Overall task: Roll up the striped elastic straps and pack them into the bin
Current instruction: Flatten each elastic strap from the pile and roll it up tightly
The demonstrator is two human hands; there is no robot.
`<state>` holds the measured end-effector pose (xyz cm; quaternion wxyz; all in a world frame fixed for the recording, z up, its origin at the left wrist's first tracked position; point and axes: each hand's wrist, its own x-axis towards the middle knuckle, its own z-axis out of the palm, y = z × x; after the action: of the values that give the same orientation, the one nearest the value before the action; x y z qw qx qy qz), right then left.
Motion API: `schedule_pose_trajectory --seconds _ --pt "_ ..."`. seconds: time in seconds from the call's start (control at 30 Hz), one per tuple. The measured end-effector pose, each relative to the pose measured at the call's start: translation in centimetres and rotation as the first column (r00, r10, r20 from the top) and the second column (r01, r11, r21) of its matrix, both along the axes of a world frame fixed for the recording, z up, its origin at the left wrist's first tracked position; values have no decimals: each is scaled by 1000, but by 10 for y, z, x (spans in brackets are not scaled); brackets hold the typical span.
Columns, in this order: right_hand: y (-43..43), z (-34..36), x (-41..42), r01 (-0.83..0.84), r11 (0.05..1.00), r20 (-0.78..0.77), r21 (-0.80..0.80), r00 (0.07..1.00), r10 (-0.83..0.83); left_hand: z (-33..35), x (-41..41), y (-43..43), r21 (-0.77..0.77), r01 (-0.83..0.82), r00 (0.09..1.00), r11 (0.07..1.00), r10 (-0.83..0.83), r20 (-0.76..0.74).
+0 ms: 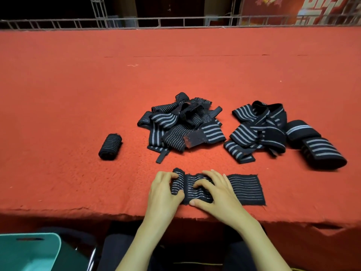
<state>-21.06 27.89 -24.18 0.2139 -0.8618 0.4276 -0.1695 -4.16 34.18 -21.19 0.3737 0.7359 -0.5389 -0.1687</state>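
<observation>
The red-covered bench (pixel 78 94) carries everything but the teal bin (pixel 29 251), which sits off its near edge, below and well left of the strap being rolled (pixel 246 189). Beyond that strap lies a loose heap of striped straps (pixel 181 126), and a second heap (pixel 259 130) lies beyond and to its right, with two fat rolls (pixel 322 153) further right. The strap lies flat near the bench edge, its left end already coiled. The person's left hand (pixel 164 190) curls round that coil, thumb underneath; the right hand (pixel 213 192) arches over the middle, bent fingertips pressing down and thumb at the near edge. One finished small roll (pixel 110 146) stands beyond and left of the strap. Rolling looks barely begun. Next, the coil likely needs turning rightward along the flat tail, kept tight and square so the stretchy band does not spring loose.
</observation>
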Motion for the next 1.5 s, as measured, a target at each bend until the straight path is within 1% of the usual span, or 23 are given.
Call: schedule_pose_trajectory --seconds 0.1,0.23,0.37,0.43,0.5,0.6,0.7,0.77,0.83,0.9,1.0,1.07,1.13,1.2,1.23,1.27,1.3,1.33,1.37,1.43,1.5 --pt "-3 1 -9 11 1000 -4 29 1000 -11 -2 -7 -3 -43 80 996 996 -79 30" --pt "-8 0 -23 41 998 8 57 999 -42 -4 -13 -5 -75 135 990 988 -137 -24" --pt "-9 -3 -29 55 997 59 48 997 -58 -5 -22 -7 -85 221 971 972 -227 -75" --pt "-9 -3 -28 59 997 72 42 996 -62 -1 -28 -7 -97 232 964 968 -242 -113" --pt "-8 -2 -28 63 997 69 43 995 -66 3 -27 -9 -93 209 965 974 -220 -141" --pt "-7 -2 -29 60 998 61 31 996 -62 4 -17 -11 -50 142 953 989 -150 -262" --pt "-7 -1 -29 59 998 52 20 997 -60 1 -13 -12 61 65 960 996 -46 -276" --pt "-6 -1 -28 59 998 54 14 997 -60 -2 -14 -13 121 56 958 991 -19 -287" --pt "-6 1 -29 47 999 57 24 997 -48 -1 -19 -15 132 61 963 989 -24 -268" --pt "-7 4 -34 29 998 62 59 998 -32 0 -23 -16 128 55 980 990 -29 -197" --pt "-13 13 -53 29 994 14 106 999 -31 1 -28 -19 134 48 992 990 -32 -119" --pt "-19 19 -69 76 991 10 112 997 -77 0 -29 -22 140 50 994 989 -35 -107" --pt "-23 23 -83 195 974 57 117 978 -202 -1 -29 -23 144 50 994 988 -35 -106" --pt "-25 23 -95 384 915 101 128 912 -397 0 -31 -23 138 54 992 989 -37 -118" --pt "-26 22 -99 486 867 77 107 866 -495 0 -31 -23 133 58 991 989 -41 -125" --pt "-26 21 -102 562 825 13 63 826 -564 0 -32 -23 129 63 991 990 -46 -127" --pt "-26 21 -103 598 801 -62 19 801 -596 1 -33 -23 127 68 991 990 -53 -123" --pt "-25 21 -103 602 799 -110 -3 794 -599 2 -34 -23 123 74 991 990 -60 -116" --pt "-25 22 -101 594 805 -109 -3 800 -590 2 -34 -23 119 78 992 990 -65 -110" --pt "-24 25 -96 579 816 -11 -5 815 -579 2 -34 -22 108 79 992 991 -67 -107" --pt "-24 27 -93 607 794 94 -37 793 -602 2 -35 -21 98 78 991 992 -66 -120"
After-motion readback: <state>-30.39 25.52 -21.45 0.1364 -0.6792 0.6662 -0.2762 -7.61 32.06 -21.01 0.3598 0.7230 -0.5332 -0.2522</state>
